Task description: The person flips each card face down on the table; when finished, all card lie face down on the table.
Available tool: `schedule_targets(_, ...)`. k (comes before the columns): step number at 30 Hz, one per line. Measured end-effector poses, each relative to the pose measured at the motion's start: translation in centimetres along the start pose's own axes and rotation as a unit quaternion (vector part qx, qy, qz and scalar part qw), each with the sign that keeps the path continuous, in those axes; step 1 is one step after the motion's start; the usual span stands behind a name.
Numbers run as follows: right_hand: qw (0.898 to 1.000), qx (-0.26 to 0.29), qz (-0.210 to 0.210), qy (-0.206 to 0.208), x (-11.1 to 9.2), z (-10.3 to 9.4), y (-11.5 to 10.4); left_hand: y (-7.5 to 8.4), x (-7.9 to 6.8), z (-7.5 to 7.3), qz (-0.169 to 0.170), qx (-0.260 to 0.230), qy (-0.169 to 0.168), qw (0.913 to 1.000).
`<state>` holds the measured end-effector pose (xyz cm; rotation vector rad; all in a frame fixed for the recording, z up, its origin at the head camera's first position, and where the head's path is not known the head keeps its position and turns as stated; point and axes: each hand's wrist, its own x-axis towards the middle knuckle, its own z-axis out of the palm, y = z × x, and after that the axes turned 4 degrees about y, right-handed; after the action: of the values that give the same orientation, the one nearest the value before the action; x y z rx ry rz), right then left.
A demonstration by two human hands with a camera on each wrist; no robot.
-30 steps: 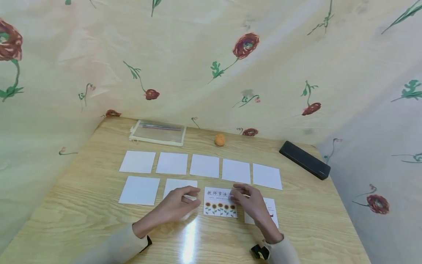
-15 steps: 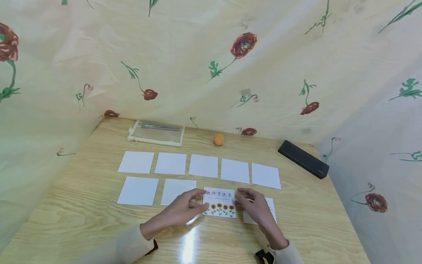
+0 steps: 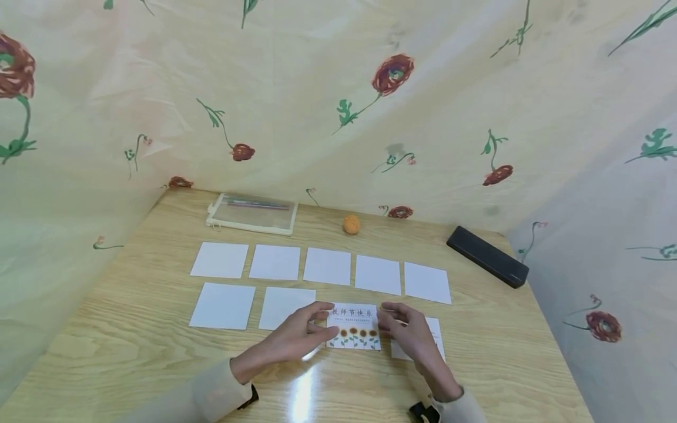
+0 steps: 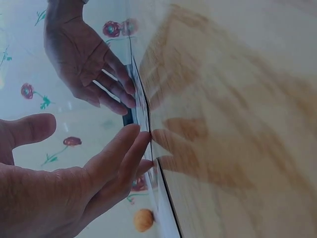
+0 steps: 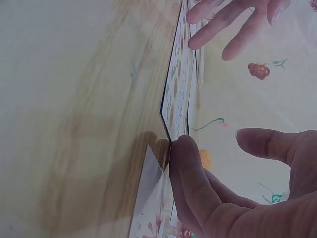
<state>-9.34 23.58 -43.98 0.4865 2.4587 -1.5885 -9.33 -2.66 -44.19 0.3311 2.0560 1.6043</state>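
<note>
A printed card [image 3: 352,326] with Chinese characters and a row of sunflowers lies face up on the table between the two hands. At its left edge is the left hand [image 3: 304,329], whose thumb stands clear of the fingers [image 4: 116,158] in the left wrist view. The right hand [image 3: 412,335] is at the opposite edge, its fingertips low against the card's side in the right wrist view. Neither hand pinches the card. Beneath the right hand a second printed card [image 3: 438,341] is partly covered. A blank white card [image 3: 280,302] lies just behind the left hand.
Several blank white cards, such as the middle one [image 3: 327,265], form a row behind. Farther back are a clear zip pouch [image 3: 254,214] with pens, an orange ball [image 3: 351,224] and a black case [image 3: 486,255]. Flowered cloth [image 3: 296,88] hangs beyond the table.
The left hand has moved right to the sunflower card's left edge. The right hand has shifted slightly right, from over the card to its right edge, uncovering the printed characters.
</note>
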Motion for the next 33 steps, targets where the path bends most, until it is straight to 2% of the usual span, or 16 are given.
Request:
schedule_targets(8, 1.0, 0.022, -0.004, 0.001, -0.06, 0.04, 0.23, -0.06, 0.07, 0.24, -0.001, -0.003, 0.004, 1.0)
schedule_targets(18, 0.998, 0.051, 0.025, -0.007, 0.27, -0.18, 0.5, 0.24, -0.01, 0.37, 0.005, -0.002, -0.001, 1.0)
schedule_targets(26, 0.997, 0.074, 0.022, -0.012, 0.6, -0.43, 0.49, 0.44, -0.14, 0.51, 0.0, 0.037, -0.005, 0.9993)
schedule_targets(30, 0.994, 0.098, 0.02, -0.032, 0.79, -0.35, 0.35, 0.63, -0.12, 0.5, -0.01, 0.03, -0.008, 0.9995)
schedule_targets(33, 0.991, 0.112, 0.025, -0.065, 0.74, -0.34, 0.07, 0.93, 0.02, 0.59, -0.011, 0.016, -0.013, 0.9997)
